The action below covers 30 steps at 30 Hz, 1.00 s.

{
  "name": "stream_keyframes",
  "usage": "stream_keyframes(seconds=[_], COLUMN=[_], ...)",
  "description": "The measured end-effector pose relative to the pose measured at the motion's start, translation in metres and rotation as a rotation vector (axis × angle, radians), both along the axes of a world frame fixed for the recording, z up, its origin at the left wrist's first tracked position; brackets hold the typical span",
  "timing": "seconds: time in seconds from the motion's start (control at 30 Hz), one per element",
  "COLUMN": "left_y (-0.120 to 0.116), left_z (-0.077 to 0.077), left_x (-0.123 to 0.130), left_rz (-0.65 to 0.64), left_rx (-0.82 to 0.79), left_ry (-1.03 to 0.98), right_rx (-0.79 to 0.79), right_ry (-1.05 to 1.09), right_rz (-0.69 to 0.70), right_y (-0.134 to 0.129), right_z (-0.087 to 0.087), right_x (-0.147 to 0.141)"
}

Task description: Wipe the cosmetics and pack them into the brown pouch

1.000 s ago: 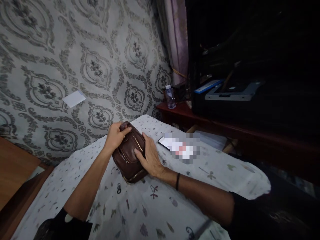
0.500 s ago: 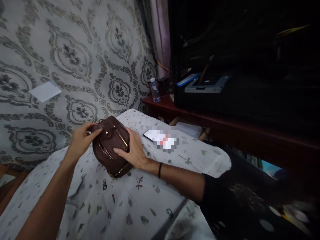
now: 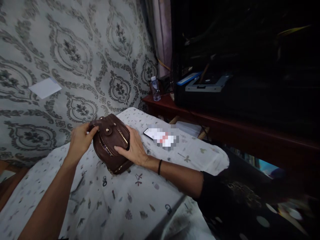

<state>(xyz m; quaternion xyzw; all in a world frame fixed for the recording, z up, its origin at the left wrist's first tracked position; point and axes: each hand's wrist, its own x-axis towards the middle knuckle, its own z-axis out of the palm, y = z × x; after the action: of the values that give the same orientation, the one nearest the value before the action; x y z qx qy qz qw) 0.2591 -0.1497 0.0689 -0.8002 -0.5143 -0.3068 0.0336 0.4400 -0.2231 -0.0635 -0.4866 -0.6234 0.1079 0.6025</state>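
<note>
A brown leather bag point(image 3: 113, 141) with gold zippers and a round gold stud lies on the white patterned cloth point(image 3: 135, 203). My left hand point(image 3: 81, 138) pinches the bag's upper left edge between thumb and fingers. Against the bag's right side rests my right hand point(image 3: 133, 148), its thumb across the front and its fingers partly hidden behind the side. A phone point(image 3: 160, 136) with a lit, blurred-out screen lies to the right of the bag.
A patterned wall with a white paper point(image 3: 45, 88) rises behind. A clear bottle point(image 3: 155, 89) stands on the dark red shelf point(image 3: 165, 105), near a large black screen. A tray-like holder with white contents point(image 3: 188, 129) sits below the shelf.
My left hand has shifted slightly left along the bag's top edge, and its thumb has moved off the area near the stud. My right hand keeps its hold.
</note>
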Motion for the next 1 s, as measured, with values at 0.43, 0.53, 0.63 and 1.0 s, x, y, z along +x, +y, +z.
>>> stream_keyframes(seconds=[0.43,0.53,0.63,1.0], left_y=[-0.011,-0.022,-0.03,-0.019], left_z=[-0.004,-0.002,0.001,0.009], left_x=[-0.001,-0.001,0.002,0.044], left_rz=[-0.077,-0.096,-0.112,-0.302], left_rx=[-0.047,-0.063,-0.047,-0.216], left_ry=[-0.062,-0.054,0.003,-0.176], right_rx=[0.089,0.08,0.08,0.096], right_ry=[-0.013,-0.009,0.011,0.03], right_rz=[0.004,0.011,0.041,0.087], right_y=[0.009,0.008,0.006,0.003], right_z=[-0.011,-0.01,-0.01,-0.009], right_x=[0.001,0.002,0.003,0.004])
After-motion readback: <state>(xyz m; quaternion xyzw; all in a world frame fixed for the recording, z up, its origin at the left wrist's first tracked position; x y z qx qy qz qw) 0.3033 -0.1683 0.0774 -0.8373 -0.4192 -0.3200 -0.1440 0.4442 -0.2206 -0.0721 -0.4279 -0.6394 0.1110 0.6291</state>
